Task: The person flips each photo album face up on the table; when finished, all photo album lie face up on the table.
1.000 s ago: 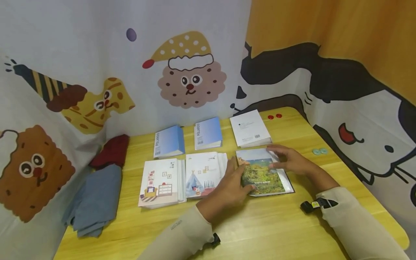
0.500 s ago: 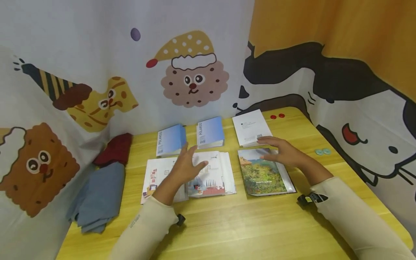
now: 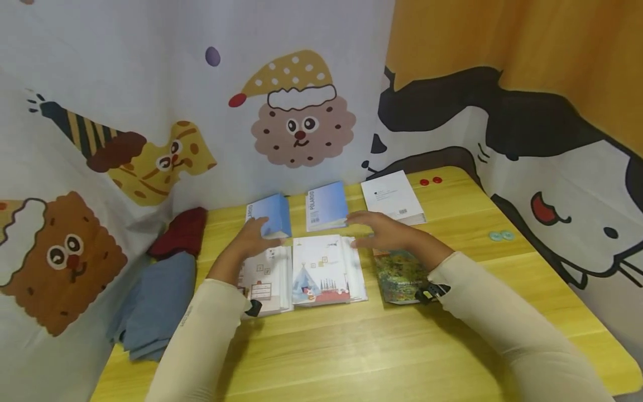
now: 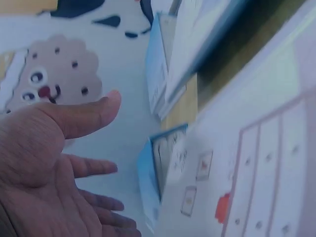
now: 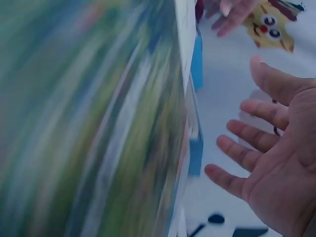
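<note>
My left hand hovers with spread fingers over the top of the white album with a drawer picture, near a blue album. In the left wrist view its palm and fingers hold nothing. My right hand hangs between the white tent-picture album and the photo album with a garden cover, partly hiding the latter. Its fingers are apart and hold nothing in the right wrist view. Whether either hand touches an album cannot be told.
Behind stand a second blue album and a white book. Red buttons and pale green buttons lie on the right of the yellow table. Grey cloth and dark red cloth lie left.
The left hand has left the garden-cover album and moved left across the tent-picture album. The right hand has let go of the garden-cover album and shifted left. The albums look nearly unmoved.
</note>
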Action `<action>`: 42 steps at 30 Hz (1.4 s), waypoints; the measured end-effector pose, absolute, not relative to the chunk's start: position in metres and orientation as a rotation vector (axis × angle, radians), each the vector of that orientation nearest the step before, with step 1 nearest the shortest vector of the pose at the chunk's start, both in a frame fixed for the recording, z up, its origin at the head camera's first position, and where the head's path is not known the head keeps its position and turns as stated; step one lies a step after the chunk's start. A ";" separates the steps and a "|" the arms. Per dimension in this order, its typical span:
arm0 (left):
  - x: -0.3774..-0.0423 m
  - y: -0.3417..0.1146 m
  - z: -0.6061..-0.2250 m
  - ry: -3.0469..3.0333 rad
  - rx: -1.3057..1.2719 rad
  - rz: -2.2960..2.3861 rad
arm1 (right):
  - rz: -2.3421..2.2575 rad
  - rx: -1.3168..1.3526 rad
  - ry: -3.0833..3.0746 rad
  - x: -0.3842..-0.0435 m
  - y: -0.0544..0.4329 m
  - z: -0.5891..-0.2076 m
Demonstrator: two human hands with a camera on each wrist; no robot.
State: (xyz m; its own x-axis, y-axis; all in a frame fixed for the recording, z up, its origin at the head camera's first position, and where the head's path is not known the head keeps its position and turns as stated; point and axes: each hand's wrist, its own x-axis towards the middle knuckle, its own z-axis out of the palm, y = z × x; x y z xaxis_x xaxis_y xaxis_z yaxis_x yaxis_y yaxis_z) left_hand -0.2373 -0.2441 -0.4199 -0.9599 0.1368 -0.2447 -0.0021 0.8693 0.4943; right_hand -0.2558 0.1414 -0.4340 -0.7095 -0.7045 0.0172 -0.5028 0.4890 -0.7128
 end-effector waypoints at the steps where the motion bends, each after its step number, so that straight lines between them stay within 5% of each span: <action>1: -0.241 -0.246 -0.421 2.762 0.099 0.731 | -1.019 -1.024 2.451 -0.257 0.135 -0.433; 13: -0.277 -0.259 -0.440 2.678 -0.123 0.864 | -0.952 -0.966 2.407 -0.272 0.051 -0.431; 25: -0.287 -0.259 -0.455 2.742 -0.029 0.662 | -1.165 -0.863 2.387 -0.285 -0.015 -0.450; 42: -0.283 -0.250 -0.454 2.749 0.009 0.561 | -1.016 -0.847 2.412 -0.285 -0.033 -0.462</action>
State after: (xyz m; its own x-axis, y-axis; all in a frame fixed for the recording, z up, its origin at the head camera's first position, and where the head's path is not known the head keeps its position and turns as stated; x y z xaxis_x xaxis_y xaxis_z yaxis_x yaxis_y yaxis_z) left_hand -0.2834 -0.2499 -0.4541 -0.9441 0.0719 -0.3217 -0.0598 0.9224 0.3816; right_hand -0.2851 -0.0329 -0.4620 -0.7423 -0.6601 -0.1152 -0.3787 0.5551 -0.7406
